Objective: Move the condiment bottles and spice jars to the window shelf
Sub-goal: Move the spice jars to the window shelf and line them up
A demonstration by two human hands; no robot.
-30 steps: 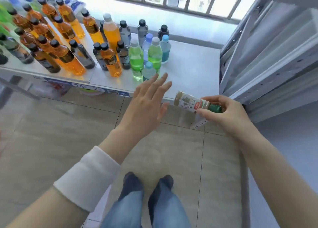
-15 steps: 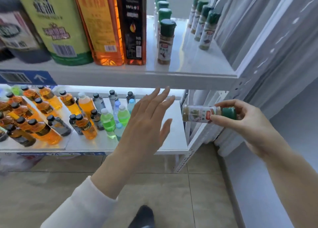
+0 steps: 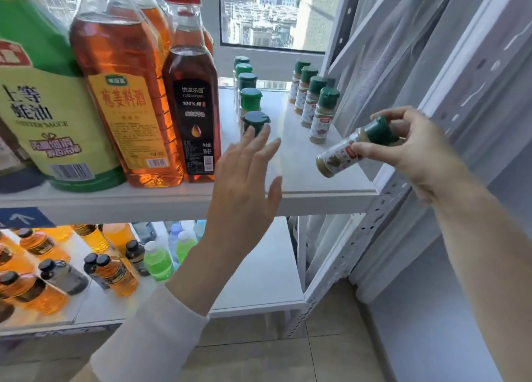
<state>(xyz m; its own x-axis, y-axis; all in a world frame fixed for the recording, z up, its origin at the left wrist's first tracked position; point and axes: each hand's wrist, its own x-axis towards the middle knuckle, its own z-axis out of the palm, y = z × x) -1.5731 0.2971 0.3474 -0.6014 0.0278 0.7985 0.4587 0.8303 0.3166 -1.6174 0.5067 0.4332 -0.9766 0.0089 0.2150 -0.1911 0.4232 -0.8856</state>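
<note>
My right hand [image 3: 414,151] pinches a green-capped spice jar [image 3: 342,154], tilted with its base toward the left, just above the right front corner of the white window shelf [image 3: 299,177]. Two rows of green-capped spice jars stand on that shelf: a left row [image 3: 249,99] and a right row [image 3: 315,105]. My left hand [image 3: 244,185] hovers flat with straight fingers in front of the shelf edge, partly covering the nearest left-row jar [image 3: 256,121], and holds nothing.
Large bottles fill the shelf's left: a green oyster sauce jug [image 3: 43,116], an amber cooking wine bottle [image 3: 123,102] and a dark oil bottle [image 3: 193,113]. A lower shelf [image 3: 259,283] holds several drink bottles. A perforated metal upright [image 3: 354,249] and curtain stand to the right.
The view has risen from the lower shelf to the window shelf. My right hand has carried the jar up and over the shelf's right corner, tilting it; my left hand rose alongside.
</note>
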